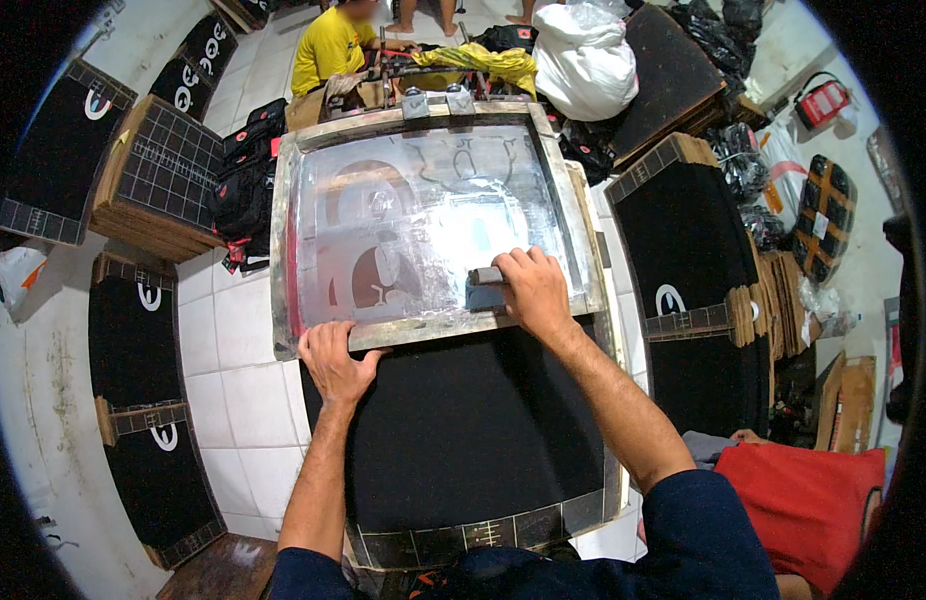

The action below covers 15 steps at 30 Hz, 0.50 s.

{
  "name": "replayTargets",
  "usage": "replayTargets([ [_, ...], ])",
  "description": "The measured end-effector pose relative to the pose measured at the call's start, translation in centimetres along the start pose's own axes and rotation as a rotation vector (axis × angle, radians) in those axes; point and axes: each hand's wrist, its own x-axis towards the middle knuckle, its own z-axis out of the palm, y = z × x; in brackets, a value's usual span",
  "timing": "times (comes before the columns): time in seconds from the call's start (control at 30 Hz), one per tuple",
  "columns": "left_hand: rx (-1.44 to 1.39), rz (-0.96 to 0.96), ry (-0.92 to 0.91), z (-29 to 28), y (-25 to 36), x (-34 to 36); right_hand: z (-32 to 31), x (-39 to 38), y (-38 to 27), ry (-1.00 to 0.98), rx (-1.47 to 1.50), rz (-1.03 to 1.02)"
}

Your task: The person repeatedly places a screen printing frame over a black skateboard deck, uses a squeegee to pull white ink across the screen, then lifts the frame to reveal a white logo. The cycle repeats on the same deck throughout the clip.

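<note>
A screen printing frame (283,250) with a mesh stencil lies in front of me, hinged at its far side by two metal clamps (415,104). My left hand (338,362) grips the frame's near left corner, fingers over the rim and thumb pointing right. Closed around a dark squeegee (486,290), my right hand (535,292) presses near the lower right part of the mesh. Black fabric (463,430) lies flat on a board, partly under the frame. Its near end shows a gridded board edge (483,525).
Black panels with white prints (133,320) lie on boards at left; similar panels (683,240) lie at right. Stacked gridded boards (168,160) stand at far left. Beyond the frame sits a person in yellow (328,50). A red-clad person (793,500) is close at right.
</note>
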Motion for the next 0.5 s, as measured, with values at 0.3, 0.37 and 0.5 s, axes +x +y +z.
replayTargets([
  [0.3,0.077,-0.035,0.057,1.8,0.6,-1.3,3.5,11.7,4.1,0.010,-0.057,0.061],
  [0.37,0.085,-0.035,0.051,1.7,0.5,-1.2,4.7,13.9,4.5,0.038,-0.073,0.048],
  [0.5,0.102,-0.025,0.054,1.5,0.8,-1.1,4.5,11.9,3.4,0.065,-0.074,0.049],
])
